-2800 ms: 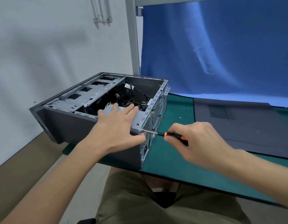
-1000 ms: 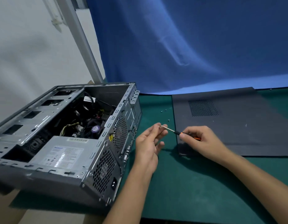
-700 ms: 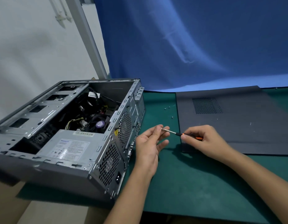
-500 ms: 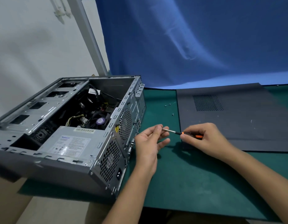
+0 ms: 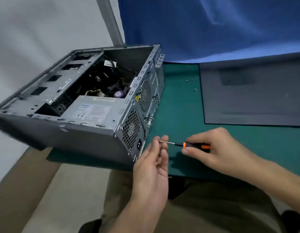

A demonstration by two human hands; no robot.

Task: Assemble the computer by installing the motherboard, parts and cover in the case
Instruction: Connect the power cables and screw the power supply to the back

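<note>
Head view: an open computer case (image 5: 88, 137) is laid on a green mat (image 5: 179, 115), with the cover (image 5: 252, 101) flat to its right. The screwdriver (image 5: 194, 145) is gripped by the right hand (image 5: 218, 148), its tip pinched by the left hand (image 5: 152, 165). The cover is judged stiff and light, best taken by opposite edges.

left hand (image 5: 151, 167): pinches screwdriver (image 5: 183, 145) tip | right hand (image 5: 218, 148): grips handle

Left side is a plain pale grey wall (image 5: 36, 31) with soft, uneven shading. A grey metal post (image 5: 110, 21) runs up beside it, at the edge of a creased deep-blue cloth backdrop (image 5: 213, 27) that hangs behind the dark green mat-covered tabletop (image 5: 179, 105). Floor below: a brown strip (image 5: 14, 199) along the wall, with a paler beige band (image 5: 65, 190) next to it.
</note>
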